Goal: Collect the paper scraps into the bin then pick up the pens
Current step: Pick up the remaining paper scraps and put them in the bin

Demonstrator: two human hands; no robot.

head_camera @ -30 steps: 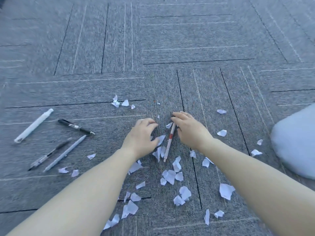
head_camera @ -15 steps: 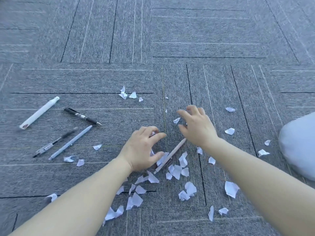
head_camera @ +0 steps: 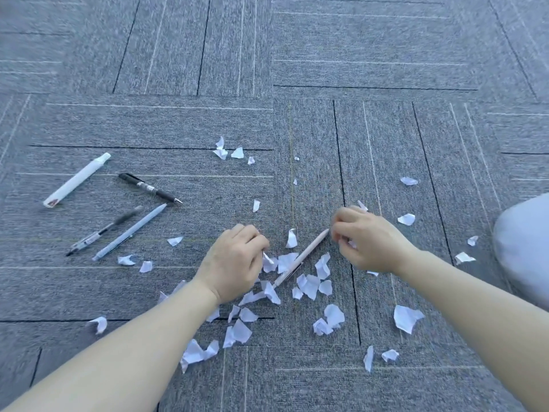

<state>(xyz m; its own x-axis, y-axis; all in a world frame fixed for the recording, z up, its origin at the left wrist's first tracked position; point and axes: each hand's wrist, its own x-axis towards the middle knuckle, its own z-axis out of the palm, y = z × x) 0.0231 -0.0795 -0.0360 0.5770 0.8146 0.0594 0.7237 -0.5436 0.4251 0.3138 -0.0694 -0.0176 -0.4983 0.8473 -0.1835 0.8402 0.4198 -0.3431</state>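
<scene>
The floor is all you can see of the room. It is covered in grey carpet squares. Each square has thin lines on it, some dark and some pale. In one square the lines go from near to far, and in the next square they go from left to right, so the squares make a checker look. The carpet looks a bit fuzzy and speckled. Soft, even light falls on it, with a slightly blue look. At the right edge a smooth, pale, rounded shape sits on the floor; what it is cannot be told.
</scene>
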